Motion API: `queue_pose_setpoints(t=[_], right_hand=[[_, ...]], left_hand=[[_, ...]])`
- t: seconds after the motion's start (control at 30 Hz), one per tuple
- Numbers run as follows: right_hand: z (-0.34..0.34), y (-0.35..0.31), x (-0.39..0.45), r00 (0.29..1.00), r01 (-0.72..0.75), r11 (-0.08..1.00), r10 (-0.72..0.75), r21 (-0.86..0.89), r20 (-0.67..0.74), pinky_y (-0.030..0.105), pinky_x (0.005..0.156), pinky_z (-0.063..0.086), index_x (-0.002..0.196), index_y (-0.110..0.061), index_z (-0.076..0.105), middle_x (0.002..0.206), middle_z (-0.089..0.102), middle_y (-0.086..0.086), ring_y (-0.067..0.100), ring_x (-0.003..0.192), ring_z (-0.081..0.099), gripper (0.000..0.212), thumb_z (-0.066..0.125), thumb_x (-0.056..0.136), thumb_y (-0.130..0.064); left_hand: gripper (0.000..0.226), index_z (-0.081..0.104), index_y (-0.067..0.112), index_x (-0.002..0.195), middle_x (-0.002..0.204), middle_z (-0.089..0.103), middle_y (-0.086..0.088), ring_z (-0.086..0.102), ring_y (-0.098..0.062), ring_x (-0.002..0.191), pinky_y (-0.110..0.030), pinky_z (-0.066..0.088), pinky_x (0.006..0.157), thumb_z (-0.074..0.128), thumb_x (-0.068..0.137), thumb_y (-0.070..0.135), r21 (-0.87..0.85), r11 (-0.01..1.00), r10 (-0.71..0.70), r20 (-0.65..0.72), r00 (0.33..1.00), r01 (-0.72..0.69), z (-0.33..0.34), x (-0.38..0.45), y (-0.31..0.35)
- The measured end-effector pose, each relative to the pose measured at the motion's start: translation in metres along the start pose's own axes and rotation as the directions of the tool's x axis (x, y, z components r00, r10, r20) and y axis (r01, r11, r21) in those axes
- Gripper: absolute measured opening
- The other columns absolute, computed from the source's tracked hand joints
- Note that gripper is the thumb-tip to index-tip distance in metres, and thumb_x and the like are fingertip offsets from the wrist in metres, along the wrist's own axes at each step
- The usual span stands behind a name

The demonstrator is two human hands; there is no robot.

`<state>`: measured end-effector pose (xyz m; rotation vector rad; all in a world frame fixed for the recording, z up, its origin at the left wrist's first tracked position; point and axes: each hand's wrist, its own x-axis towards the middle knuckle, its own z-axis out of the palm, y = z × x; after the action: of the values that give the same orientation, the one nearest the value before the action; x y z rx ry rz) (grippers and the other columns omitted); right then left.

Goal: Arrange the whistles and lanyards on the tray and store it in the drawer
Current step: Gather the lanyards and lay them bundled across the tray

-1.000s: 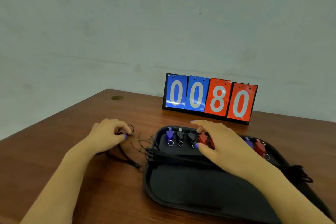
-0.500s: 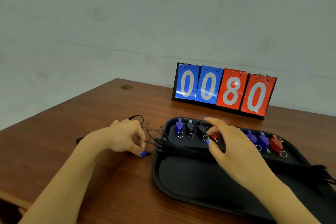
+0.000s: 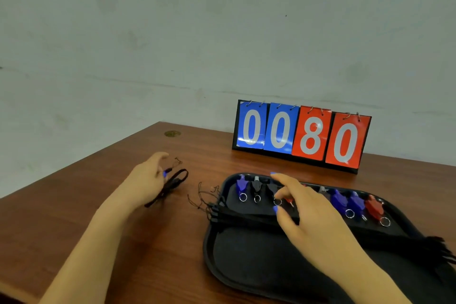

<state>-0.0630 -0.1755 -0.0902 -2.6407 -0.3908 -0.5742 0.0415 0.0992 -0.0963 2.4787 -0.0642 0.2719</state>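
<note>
A black tray lies on the wooden table at the right. Along its far side stand a blue whistle, two black whistles, two more blue whistles and a red whistle, each with a key ring. A bundle of black lanyards stretches across the tray, its thin cords spilling over the left rim. My right hand hovers over the whistle row, fingers curled on another red whistle, mostly hidden. Left of the tray, my left hand grips a loose black lanyard.
A flip scoreboard reading 0080 stands at the back of the table, just behind the tray. A brass grommet sits near the far left corner. The table's left edge runs diagonally beside my left forearm.
My left hand has pulled away from the tray's left rim, up and to the left, with the black lanyard in it. My right hand stays over the whistle row.
</note>
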Motion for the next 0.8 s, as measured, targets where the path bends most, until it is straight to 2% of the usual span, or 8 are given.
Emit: queue_pose_setpoints(t=[0.07, 0.13, 0.2, 0.27, 0.37, 0.6, 0.7, 0.8], right_hand=[[0.001, 0.001, 0.0, 1.0, 0.005, 1.0, -0.005, 0.01, -0.005, 0.013, 0.095, 0.035, 0.141, -0.039, 0.022, 0.105, 0.044, -0.028, -0.006, 0.102, 0.045, 0.059, 0.052, 0.09, -0.032], [0.003, 0.001, -0.001, 1.0, -0.002, 0.999, 0.003, 0.038, -0.008, 0.013, 0.095, 0.034, 0.14, -0.039, 0.023, 0.106, 0.045, -0.028, -0.006, 0.104, 0.045, 0.059, 0.053, 0.089, -0.031], [0.006, -0.001, -0.002, 1.0, -0.022, 0.991, 0.023, 0.134, -0.009, 0.011, 0.091, 0.037, 0.136, -0.043, 0.028, 0.106, 0.044, -0.03, -0.007, 0.103, 0.047, 0.057, 0.056, 0.088, -0.028], [0.006, -0.007, -0.002, 0.999, -0.032, 0.959, 0.039, 0.281, -0.02, 0.009, 0.077, 0.045, 0.123, -0.052, 0.033, 0.106, 0.041, -0.031, -0.006, 0.094, 0.052, 0.054, 0.059, 0.087, -0.022], [0.005, -0.015, -0.003, 0.997, -0.06, 0.869, 0.073, 0.492, -0.007, 0.012, 0.066, 0.048, 0.104, -0.059, 0.037, 0.099, 0.047, -0.022, -0.003, 0.077, 0.056, 0.056, 0.061, 0.085, -0.011], [0.012, -0.029, -0.007, 0.973, -0.181, 0.707, 0.029, 0.683, 0.228, 0.029, 0.074, 0.057, 0.107, -0.066, 0.044, 0.078, 0.065, -0.004, 0.012, 0.062, 0.061, 0.056, 0.066, 0.082, -0.021], [0.013, -0.033, -0.008, 0.972, -0.166, 0.678, -0.009, 0.716, 0.234, 0.028, 0.077, 0.056, 0.108, -0.062, 0.045, 0.089, 0.063, -0.009, 0.01, 0.068, 0.062, 0.056, 0.065, 0.083, -0.015], [0.016, -0.033, -0.007, 0.982, -0.142, 0.679, 0.008, 0.72, 0.187, 0.024, 0.074, 0.055, 0.11, -0.053, 0.049, 0.107, 0.054, -0.012, 0.005, 0.073, 0.061, 0.052, 0.063, 0.084, -0.01]], left_hand=[[0.035, 0.046, 0.018, 0.127, 0.103, 0.064, -0.006, 0.059, -0.009, 0.066, -0.018, 0.041, 0.053, 0.041, 0.095, 0.007, -0.151, 0.988, -0.046, -0.148, 0.988, 0.023, 0.0, 0.002, 0.004], [0.026, 0.055, 0.017, 0.115, 0.097, 0.065, -0.003, 0.062, -0.011, 0.069, -0.02, 0.047, 0.058, 0.041, 0.095, 0.007, -0.418, 0.908, -0.06, -0.204, 0.977, -0.031, -0.001, 0.0, 0.011], [0.022, 0.059, 0.013, 0.106, 0.086, 0.065, -0.005, 0.063, -0.013, 0.068, -0.02, 0.052, 0.059, 0.04, 0.097, 0.009, -0.693, 0.715, -0.039, -0.171, 0.984, -0.092, -0.005, -0.008, 0.022], [0.022, 0.059, 0.011, 0.1, 0.078, 0.066, -0.008, 0.064, -0.015, 0.065, -0.021, 0.054, 0.058, 0.037, 0.098, 0.01, -0.85, 0.513, 0.022, -0.126, 0.992, -0.119, -0.01, -0.018, 0.033], [0.02, 0.056, 0.01, 0.095, 0.073, 0.071, -0.008, 0.065, -0.016, 0.063, -0.023, 0.053, 0.057, 0.036, 0.097, 0.008, -0.915, 0.383, 0.131, -0.079, 0.988, -0.124, -0.01, -0.032, 0.046], [0.015, 0.066, 0.026, 0.081, 0.079, 0.073, -0.003, 0.062, -0.012, 0.074, -0.019, 0.048, 0.06, 0.063, 0.068, 0.034, -0.927, 0.361, 0.281, 0.004, 0.96, -0.102, -0.009, -0.048, 0.059], [0.015, 0.069, 0.03, 0.076, 0.072, 0.063, 0.007, 0.044, -0.008, 0.06, -0.014, 0.036, 0.049, 0.055, 0.073, 0.026, -0.924, 0.367, 0.232, -0.026, 0.972, -0.112, -0.009, -0.049, 0.06], [0.017, 0.068, 0.025, 0.079, 0.055, 0.039, 0.007, 0.028, -0.004, 0.041, -0.016, 0.023, 0.038, 0.052, 0.081, 0.02, -0.942, 0.313, 0.132, -0.082, 0.988, -0.121, -0.01, -0.044, 0.056]])
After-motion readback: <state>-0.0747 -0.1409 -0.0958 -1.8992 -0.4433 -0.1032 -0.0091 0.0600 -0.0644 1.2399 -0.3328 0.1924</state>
